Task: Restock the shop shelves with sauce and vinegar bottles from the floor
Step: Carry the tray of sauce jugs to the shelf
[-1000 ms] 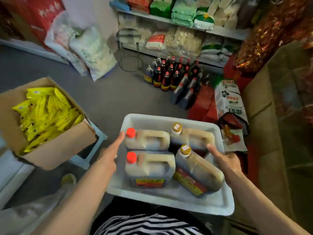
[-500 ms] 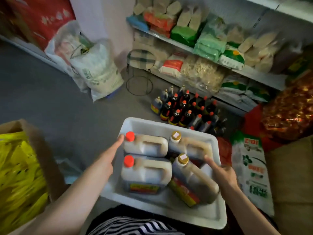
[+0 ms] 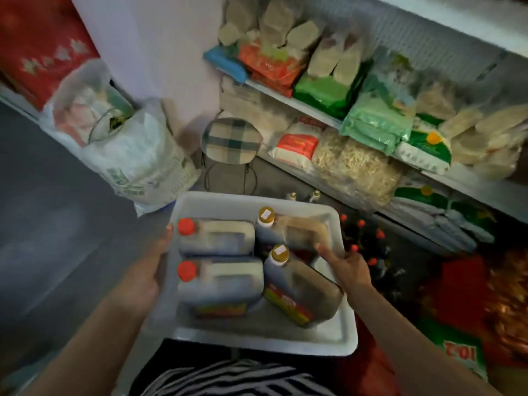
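I carry a white tray [image 3: 257, 338] in front of my body. Several big jugs of dark liquid lie in it: two with red caps [image 3: 217, 238] on the left, two with yellow caps [image 3: 300, 292] on the right. My left hand [image 3: 145, 275] grips the tray's left rim. My right hand [image 3: 351, 267] grips the right rim, thumb over the edge beside a yellow-capped jug. Small dark red-capped bottles [image 3: 363, 241] stand on the floor beyond the tray, partly hidden by it.
White shelves [image 3: 314, 105] on the right hold bags of noodles and other packets. A checked stool [image 3: 231, 141] stands ahead by the shelf end. White sacks [image 3: 128, 155] lean on the wall to the left. Red bags [image 3: 463, 292] lie on the floor at right.
I have walked towards the shelves with the tray. The stool and sacks are nearer, the box of yellow packets has left the view, and the floor bottles now sit behind the tray.
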Demonstrator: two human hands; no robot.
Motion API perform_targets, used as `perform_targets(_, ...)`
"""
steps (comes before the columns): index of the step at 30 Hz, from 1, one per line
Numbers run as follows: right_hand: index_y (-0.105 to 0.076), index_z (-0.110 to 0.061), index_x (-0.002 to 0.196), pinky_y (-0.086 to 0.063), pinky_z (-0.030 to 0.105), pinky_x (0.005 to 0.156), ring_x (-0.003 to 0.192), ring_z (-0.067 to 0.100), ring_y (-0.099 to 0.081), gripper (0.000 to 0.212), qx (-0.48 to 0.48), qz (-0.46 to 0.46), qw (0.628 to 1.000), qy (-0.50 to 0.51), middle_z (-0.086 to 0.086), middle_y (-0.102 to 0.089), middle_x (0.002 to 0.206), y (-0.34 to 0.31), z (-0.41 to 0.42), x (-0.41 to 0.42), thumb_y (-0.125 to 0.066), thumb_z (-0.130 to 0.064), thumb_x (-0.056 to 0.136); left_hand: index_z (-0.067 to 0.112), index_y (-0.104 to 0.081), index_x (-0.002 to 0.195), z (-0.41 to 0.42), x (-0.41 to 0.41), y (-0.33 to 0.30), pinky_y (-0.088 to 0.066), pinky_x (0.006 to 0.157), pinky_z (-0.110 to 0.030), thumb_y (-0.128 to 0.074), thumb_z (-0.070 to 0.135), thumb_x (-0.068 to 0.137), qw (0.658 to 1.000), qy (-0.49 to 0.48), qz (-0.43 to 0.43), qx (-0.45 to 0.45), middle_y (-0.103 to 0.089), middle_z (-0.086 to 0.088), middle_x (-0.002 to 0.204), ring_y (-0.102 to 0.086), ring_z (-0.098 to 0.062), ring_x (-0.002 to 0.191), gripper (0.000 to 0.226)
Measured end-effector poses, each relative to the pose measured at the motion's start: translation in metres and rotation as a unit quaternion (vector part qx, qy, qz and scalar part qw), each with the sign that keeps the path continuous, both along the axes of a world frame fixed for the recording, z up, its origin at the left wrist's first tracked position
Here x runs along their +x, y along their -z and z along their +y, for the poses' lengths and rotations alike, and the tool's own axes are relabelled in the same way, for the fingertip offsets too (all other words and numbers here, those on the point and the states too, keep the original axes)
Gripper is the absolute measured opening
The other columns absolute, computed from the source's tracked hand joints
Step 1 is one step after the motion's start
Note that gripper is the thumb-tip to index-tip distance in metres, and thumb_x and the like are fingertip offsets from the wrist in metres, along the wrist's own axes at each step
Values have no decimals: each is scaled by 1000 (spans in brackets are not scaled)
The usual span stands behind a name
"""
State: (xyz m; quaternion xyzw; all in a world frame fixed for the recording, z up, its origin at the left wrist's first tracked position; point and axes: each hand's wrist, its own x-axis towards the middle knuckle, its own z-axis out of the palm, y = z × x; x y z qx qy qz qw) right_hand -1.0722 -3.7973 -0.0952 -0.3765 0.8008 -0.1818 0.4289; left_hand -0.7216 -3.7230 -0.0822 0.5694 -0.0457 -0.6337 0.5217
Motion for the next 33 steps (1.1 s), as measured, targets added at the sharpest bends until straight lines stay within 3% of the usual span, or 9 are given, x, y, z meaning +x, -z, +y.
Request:
perform_targets(3, -66, -4, 104, -47, 32, 70, 79, 19, -63, 80, 8, -11, 1000, -16, 8, -68, 94, -6, -84, 24, -78, -72, 65, 15, -74, 105, -70, 19, 2, -60, 55, -29, -41, 36, 105, 999, 4, -41, -24, -77, -11, 93, -73, -14, 70, 39)
perform_targets(5, -63, -4, 114, -45, 30, 68, 77, 16, -59, 71, 10, -24, 999, -34, 5, -64, 98, -6, -132, 40, -78, -61, 74, 14, -68, 115, -120, 43, 12, -61, 57, -35, -44, 43, 103, 1000, 9, -16, -5, -76, -14, 95, -73, -21, 73, 40)
perform_targets(9, -66, -5, 112, -54, 38, 79, 91, 25, -67, 89, 7, -14, 1000, -23, 7, -70, 102, 9, -219, 80, -78, -75, 59, 24, -56, 141, -216, 109, 51, -50, 97, -58, -65, 57, 89, 999, 44, -9, 31, -63, -18, 132, -62, -39, 117, 63)
perform_targets(11, -71, -6, 102, -56, 40, 77, 86, 26, -68, 80, 14, 8, 1000, -11, 9, -72, 93, 13, -258, 105, -78, -74, 60, 26, -57, 139, -268, 142, 68, -46, 102, -61, -79, 62, 75, 997, 38, -38, 53, -61, -15, 136, -61, -39, 121, 76)
perform_targets(15, -70, -5, 105, -53, 39, 77, 87, 26, -66, 75, 47, 26, 998, 18, 9, -71, 96, 22, -335, 142, -77, -69, 67, 17, -63, 129, -361, 180, 67, -53, 95, -55, -87, 67, 57, 990, 39, -83, 108, -70, -13, 122, -69, -35, 108, 90)
perform_targets(20, -70, -9, 103, -52, 37, 76, 90, 26, -67, 101, 54, 25, 998, 22, 8, -72, 97, 39, -417, 177, -67, -91, 44, 13, -61, 127, -463, 219, 68, -55, 90, -56, -86, 76, 45, 977, 62, -113, 172, -73, -17, 111, -71, -38, 100, 107)
perform_targets(23, -71, -3, 94, -48, 33, 65, 78, 21, -65, 75, 73, 16, 997, 15, 13, -73, 90, 50, -470, 192, -75, -73, 67, 8, -63, 122, -513, 230, 78, -56, 90, -52, -86, 72, 49, 972, 66, -129, 186, -73, -17, 107, -71, -37, 97, 100)
perform_targets(28, -72, -9, 94, -58, 46, 84, 84, 25, -69, 81, 83, 14, 996, 4, 9, -74, 90, 83, -545, 213, -74, -80, 56, 5, -66, 112, -590, 246, 101, -56, 88, -50, -84, 82, 27, 963, 54, -151, 219, -74, -18, 101, -70, -39, 93, 117)
perform_targets(33, -68, -6, 108, -56, 42, 87, 96, 31, -69, 76, 108, -18, 994, -16, 12, -71, 103, 125, -606, 225, -73, -72, 71, 0, -60, 109, -658, 253, 127, -51, 78, -42, -76, 70, 64, 949, 50, -179, 255, -67, -18, 94, -64, -33, 85, 85)
